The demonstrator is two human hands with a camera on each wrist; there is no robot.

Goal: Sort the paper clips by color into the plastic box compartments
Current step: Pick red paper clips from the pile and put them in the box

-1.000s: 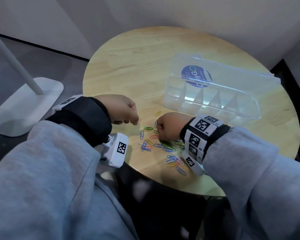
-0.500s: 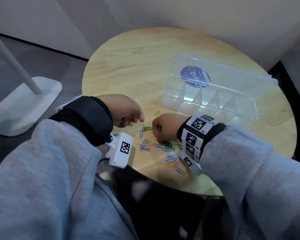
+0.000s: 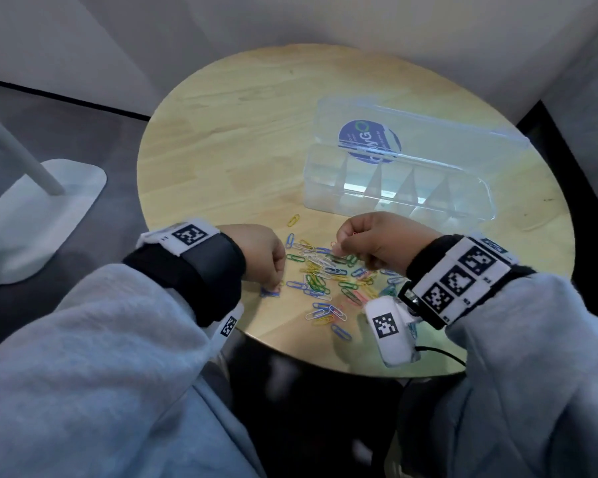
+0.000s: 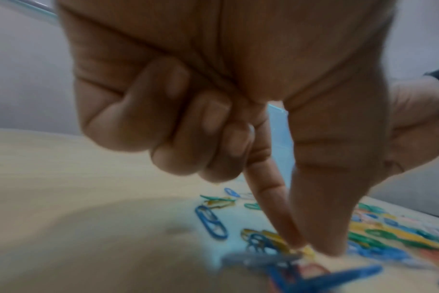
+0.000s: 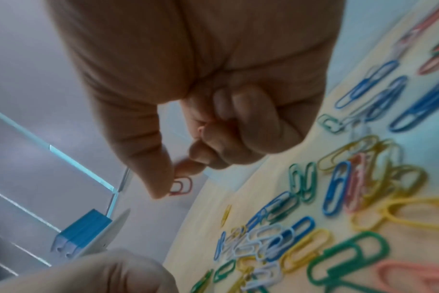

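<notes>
Red clip [image 5: 180,186] is pinched by right hand [image 3: 380,239]; left hand [image 3: 259,253] fingertips, blurred, prob. pinch blue clips [image 4: 321,277]. Mixed colours could be dragged along w/ tangled pile [image 3: 325,274].

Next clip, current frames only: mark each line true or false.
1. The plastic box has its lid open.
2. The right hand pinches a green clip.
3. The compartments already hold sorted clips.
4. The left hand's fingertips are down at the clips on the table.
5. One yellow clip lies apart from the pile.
1. True: the plastic box stands open.
2. False: the right hand pinches a red clip.
3. False: its compartments look empty.
4. True: the left hand reaches down into the pile of clips on the table.
5. True: the yellow clip lies apart, toward the box.
</notes>
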